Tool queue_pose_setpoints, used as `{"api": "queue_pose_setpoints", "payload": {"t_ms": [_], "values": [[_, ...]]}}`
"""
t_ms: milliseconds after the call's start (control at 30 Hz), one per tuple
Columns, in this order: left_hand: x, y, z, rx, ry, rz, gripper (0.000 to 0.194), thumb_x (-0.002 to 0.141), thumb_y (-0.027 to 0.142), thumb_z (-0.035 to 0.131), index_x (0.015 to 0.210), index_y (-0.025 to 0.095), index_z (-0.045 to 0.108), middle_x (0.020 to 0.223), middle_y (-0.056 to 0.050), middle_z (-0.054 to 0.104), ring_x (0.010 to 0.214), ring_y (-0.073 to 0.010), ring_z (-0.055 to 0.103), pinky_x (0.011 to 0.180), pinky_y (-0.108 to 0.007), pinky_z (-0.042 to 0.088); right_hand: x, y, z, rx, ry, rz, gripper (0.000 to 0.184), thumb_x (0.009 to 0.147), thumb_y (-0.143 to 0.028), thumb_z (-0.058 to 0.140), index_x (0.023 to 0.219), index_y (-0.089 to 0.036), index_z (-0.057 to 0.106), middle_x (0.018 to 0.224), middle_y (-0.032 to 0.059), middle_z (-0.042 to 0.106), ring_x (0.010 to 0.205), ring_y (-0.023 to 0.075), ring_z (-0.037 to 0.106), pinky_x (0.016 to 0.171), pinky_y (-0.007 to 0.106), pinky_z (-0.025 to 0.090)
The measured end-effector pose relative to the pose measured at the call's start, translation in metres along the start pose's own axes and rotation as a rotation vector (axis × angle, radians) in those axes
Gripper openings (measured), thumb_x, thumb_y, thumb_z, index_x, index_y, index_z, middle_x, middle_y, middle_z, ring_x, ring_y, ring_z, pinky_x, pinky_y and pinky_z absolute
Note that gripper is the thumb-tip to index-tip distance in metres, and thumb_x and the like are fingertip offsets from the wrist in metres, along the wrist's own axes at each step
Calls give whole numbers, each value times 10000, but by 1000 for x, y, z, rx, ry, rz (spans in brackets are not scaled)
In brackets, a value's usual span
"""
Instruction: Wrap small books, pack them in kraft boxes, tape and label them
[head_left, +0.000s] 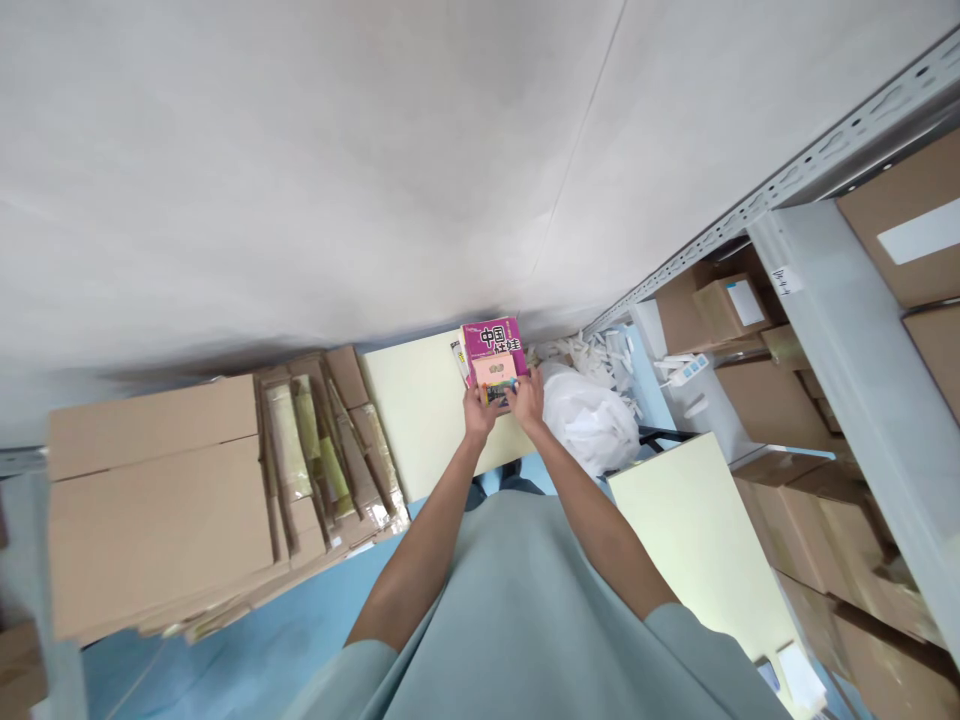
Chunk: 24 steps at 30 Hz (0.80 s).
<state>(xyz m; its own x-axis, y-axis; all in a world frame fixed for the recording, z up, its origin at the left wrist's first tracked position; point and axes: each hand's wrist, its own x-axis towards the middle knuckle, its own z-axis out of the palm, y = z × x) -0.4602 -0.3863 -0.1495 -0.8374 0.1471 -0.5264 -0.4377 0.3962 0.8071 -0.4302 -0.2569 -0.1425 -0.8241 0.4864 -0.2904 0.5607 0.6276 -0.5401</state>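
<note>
"Pale wall (pixel 337 200) all across the back. What stands on your left?"

"Flattened cardboard (pixel 161 480): one broad sheet, then narrower taped pieces packed on edge beside it. Stood up like that, I'd guess, because they take less room."

"And next to it?"

"A cream table (pixel 412 410) in front of the wall. Over its right part I have a small pink-covered item (pixel 496 370), pink above and darker below."

"How are you holding it?"

"Between both hands. My left hand (pixel 478 410) is closed narrowly on its left edge, my right hand (pixel 527 398) on the right, thumbs towards the front. Probably that keeps it level and leaves the cover showing."

"What's that behind it?"

"A purple book (pixel 517 332) with large Chinese characters, partly covered by the small one. Another printed edge (pixel 456 352) peeks out at its left. Whether my fingers grip the book too, I can't tell."

"Anything past your right hand?"

"A white plastic bag (pixel 589 415), bulging, just beside the table, with white scraps (pixel 600 355) heaped behind it; perhaps they're put there to be out of the way. Further right is a second table (pixel 690 540) with white paper (pixel 801 675) at its near end, and then metal shelving (pixel 840 330) with cardboard boxes (pixel 772 400), stacked to use the depth, I think."
</note>
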Motion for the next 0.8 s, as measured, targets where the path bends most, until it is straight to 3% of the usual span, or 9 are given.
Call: {"api": "queue_pose_setpoints", "payload": {"t_ms": [100, 200, 267, 333, 400, 500, 667, 800], "values": [[-18, -10, 0, 41, 85, -45, 588, 931, 326, 719, 1471, 124, 599, 1327, -203, 751, 1212, -296, 753, 1013, -452, 627, -30, 11, 2, 68, 47, 94, 257, 959, -224, 650, 1174, -144, 765, 1712, 220, 454, 1672, 367, 294, 1344, 540, 307], [-51, -28, -2, 90, 70, -50, 496, 977, 386, 702, 1382, 102, 667, 1167, -188, 801, 982, -280, 807, 845, -400, 659, -73, 32, 7, 337, 54, 283, 208, 931, -232, 664, 1108, -183, 760, 1614, 185, 583, 1589, 307, 454, 1284, 439, 402], [-72, -40, -3, 143, 38, -34, 429, 1006, 376, 674, 1340, 109, 703, 1122, -174, 813, 907, -255, 807, 804, -364, 653, -101, 45, 13, 406, 39, 397, 188, 909, -256, 673, 1067, -181, 744, 1374, 188, 738, 1343, 306, 676, 1146, 426, 527], [-85, -50, -5, 215, -1, 4, 371, 1023, 343, 649, 1314, 130, 736, 1126, -161, 819, 919, -250, 801, 848, -367, 645, -124, 56, 19, 449, 28, 491, 142, 877, -295, 708, 975, -195, 728, 1112, 141, 806, 1136, 298, 756, 1032, 412, 581], [-86, -53, -9, 293, -60, 66, 333, 1027, 316, 638, 1287, 157, 774, 1165, -151, 821, 971, -260, 792, 931, -388, 626, -141, 61, 26, 516, 18, 568, 145, 837, -345, 761, 865, -214, 707, 942, 95, 802, 1064, 294, 765, 968, 388, 596], [-70, -50, -14, 402, -183, 181, 278, 1019, 290, 641, 1196, 194, 834, 1194, -133, 825, 1082, -286, 770, 1022, -387, 582, -157, 62, 33, 686, -28, 638, 242, 810, -432, 819, 817, -213, 716, 846, 67, 788, 1012, 281, 764, 891, 364, 615], [-43, -39, -13, 544, -307, 307, 289, 989, 191, 592, 1118, 151, 848, 1134, -174, 820, 1120, -316, 746, 1046, -412, 555, -175, 53, 35, 1007, -119, 666, 271, 841, -442, 840, 1000, -227, 797, 992, 53, 821, 1006, 227, 773, 899, 355, 638], [-50, -35, -8, 603, -293, 369, 333, 1005, 168, 522, 1169, 109, 806, 1206, -205, 786, 1171, -322, 720, 1070, -426, 541, -185, 54, 28, 1148, -165, 662, 265, 867, -401, 850, 1067, -236, 798, 1112, 68, 816, 1064, 222, 774, 984, 369, 631]]}}
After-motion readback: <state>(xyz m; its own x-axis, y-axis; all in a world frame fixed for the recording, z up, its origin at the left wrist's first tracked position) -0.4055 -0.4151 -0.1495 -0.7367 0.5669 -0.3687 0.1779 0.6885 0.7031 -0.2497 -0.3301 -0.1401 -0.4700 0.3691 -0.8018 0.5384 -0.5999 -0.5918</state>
